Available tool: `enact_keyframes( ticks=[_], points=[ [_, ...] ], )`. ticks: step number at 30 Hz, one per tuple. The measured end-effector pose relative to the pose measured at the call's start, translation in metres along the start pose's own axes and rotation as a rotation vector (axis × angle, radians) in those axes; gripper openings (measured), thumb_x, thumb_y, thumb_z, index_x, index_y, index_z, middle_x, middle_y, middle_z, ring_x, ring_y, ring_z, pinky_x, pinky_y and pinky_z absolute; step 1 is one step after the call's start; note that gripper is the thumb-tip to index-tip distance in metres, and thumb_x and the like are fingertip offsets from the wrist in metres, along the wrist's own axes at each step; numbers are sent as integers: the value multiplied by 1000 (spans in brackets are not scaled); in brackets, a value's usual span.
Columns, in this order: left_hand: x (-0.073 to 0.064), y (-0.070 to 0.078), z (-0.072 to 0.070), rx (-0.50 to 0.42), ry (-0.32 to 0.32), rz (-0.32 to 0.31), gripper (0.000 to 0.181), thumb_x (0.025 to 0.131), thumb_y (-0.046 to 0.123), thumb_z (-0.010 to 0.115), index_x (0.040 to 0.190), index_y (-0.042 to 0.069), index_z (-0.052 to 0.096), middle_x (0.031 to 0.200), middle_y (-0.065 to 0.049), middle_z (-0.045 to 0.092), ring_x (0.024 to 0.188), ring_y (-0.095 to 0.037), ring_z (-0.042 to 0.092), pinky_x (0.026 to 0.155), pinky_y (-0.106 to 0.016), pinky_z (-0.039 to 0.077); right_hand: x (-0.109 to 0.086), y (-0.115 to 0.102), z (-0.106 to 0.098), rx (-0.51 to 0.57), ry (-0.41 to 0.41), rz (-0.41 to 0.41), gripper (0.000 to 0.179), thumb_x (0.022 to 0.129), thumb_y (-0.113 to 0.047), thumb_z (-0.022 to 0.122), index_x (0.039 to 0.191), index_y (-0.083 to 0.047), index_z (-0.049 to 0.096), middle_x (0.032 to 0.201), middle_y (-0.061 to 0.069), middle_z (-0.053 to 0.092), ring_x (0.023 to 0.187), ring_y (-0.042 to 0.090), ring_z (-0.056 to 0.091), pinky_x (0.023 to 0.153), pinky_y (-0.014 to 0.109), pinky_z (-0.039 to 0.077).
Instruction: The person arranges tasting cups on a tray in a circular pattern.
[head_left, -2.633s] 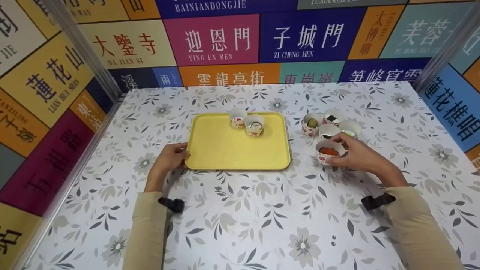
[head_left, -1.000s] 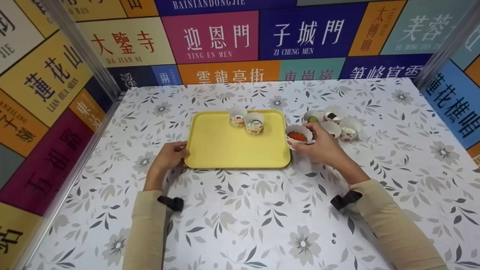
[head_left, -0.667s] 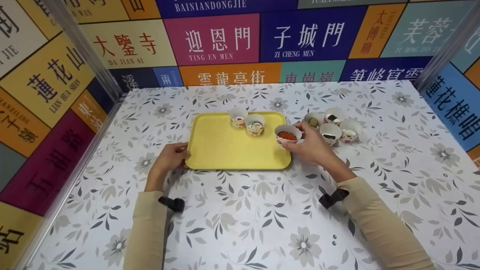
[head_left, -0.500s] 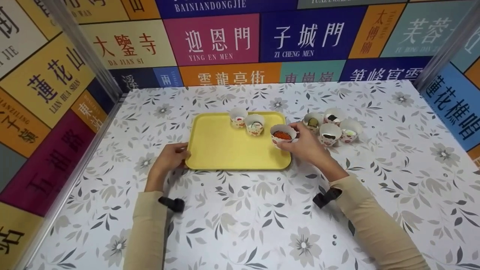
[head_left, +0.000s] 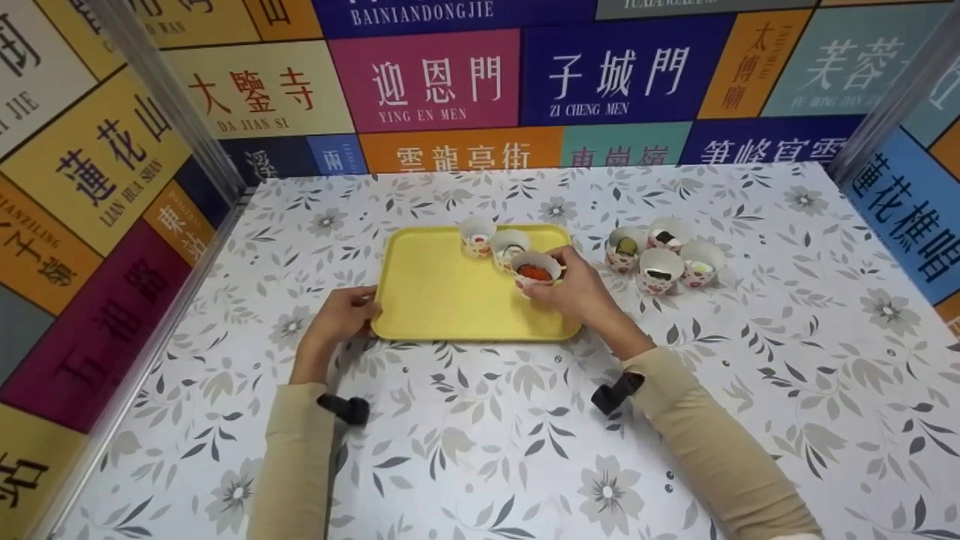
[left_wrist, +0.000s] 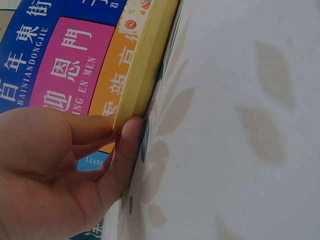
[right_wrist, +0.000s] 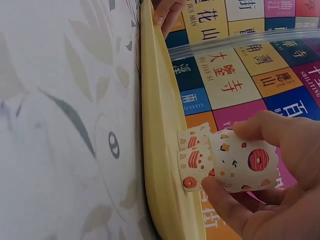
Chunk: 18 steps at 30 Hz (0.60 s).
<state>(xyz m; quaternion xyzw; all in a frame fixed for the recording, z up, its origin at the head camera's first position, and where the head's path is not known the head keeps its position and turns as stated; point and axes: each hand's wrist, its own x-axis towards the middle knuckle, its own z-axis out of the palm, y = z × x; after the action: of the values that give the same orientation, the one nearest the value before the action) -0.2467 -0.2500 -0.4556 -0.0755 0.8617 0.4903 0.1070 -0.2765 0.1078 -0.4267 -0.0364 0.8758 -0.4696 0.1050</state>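
Observation:
My left hand (head_left: 341, 319) pinches the left edge of a yellow tray (head_left: 431, 307); in the left wrist view, thumb and fingers (left_wrist: 95, 127) meet at its rim. With my right hand (head_left: 574, 289) I hold a printed paper cup (head_left: 523, 288) of orange-red filling by its side. The right wrist view shows this cup (right_wrist: 245, 160) raised off the tray surface, in front of the cups standing there. Two such cups stand at the tray's back: one with a pale, green-flecked filling (head_left: 510, 250), the other with a small red-and-white piece (head_left: 478, 238).
Right of the tray, several more paper cups stand grouped: one with a green-brown filling (head_left: 622, 250), one with a black-and-white piece (head_left: 665, 236), a dark-filled one (head_left: 660, 274) and one with pale green (head_left: 699, 264). Sign-covered walls (head_left: 424, 79) border the floral table (head_left: 480, 450).
My right hand has carried the cup with orange-red filling leftward from the group on the right to over the tray. The left hand has kept its place at the tray's edge.

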Motion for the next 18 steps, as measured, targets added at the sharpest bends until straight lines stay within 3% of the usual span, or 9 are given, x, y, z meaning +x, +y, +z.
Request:
enact_keyframes(
  ticks=[9, 18],
  points=[
    [0, 1, 0, -14, 2, -7, 45, 101, 6, 51, 146, 1, 50, 124, -30, 64, 67, -9, 62, 63, -23, 55, 6, -3, 19, 24, -15, 4, 57, 83, -23, 81, 128, -7, 50, 128, 12, 58, 98, 20, 53, 82, 28, 43],
    [-1, 1, -2, 6, -5, -7, 45, 102, 7, 51, 147, 2, 50, 123, -30, 65, 68, -9, 63, 64, -23, 55, 12, -5, 31, 48, 4, 26, 53, 82, -22, 83, 123, -7, 52, 129, 9, 59, 112, 23, 52, 98, 34, 43]
  ],
)
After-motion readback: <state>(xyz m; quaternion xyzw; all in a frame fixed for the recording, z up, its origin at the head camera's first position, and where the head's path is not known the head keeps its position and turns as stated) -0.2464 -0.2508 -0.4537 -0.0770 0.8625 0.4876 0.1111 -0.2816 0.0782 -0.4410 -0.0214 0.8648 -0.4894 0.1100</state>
